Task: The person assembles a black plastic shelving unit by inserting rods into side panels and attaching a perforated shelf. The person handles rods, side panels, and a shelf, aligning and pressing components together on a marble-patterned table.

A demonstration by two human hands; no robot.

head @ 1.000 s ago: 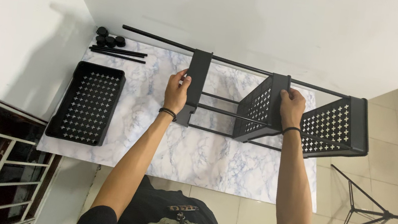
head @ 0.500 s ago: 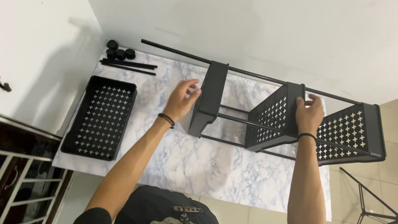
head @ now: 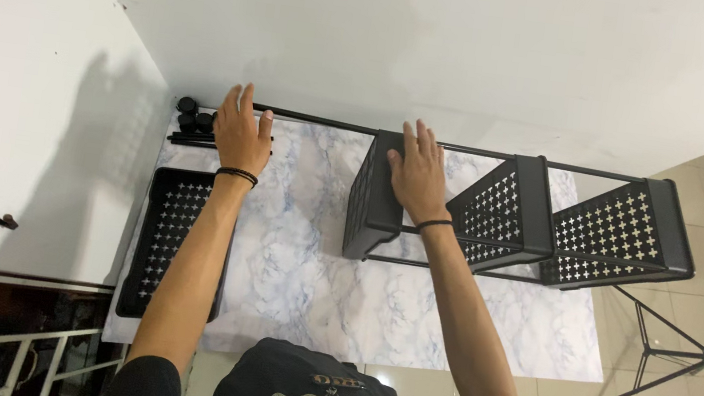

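In the head view, the right hand (head: 416,172) lay flat and unclenched on the left basket (head: 373,196) of the black rack (head: 528,220), which lay on its side across the marble surface (head: 307,273). The left hand (head: 239,132), fingers spread and grasping nothing, hovered over loose black rods (head: 194,139) at the far left, beyond a separate basket tray (head: 164,238).

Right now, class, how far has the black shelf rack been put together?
Done: three perforated trays sit on the rack's rods. In hand: the right hand rests on the end tray, the left hand reaches the loose rods. Left: a fourth tray and caps.
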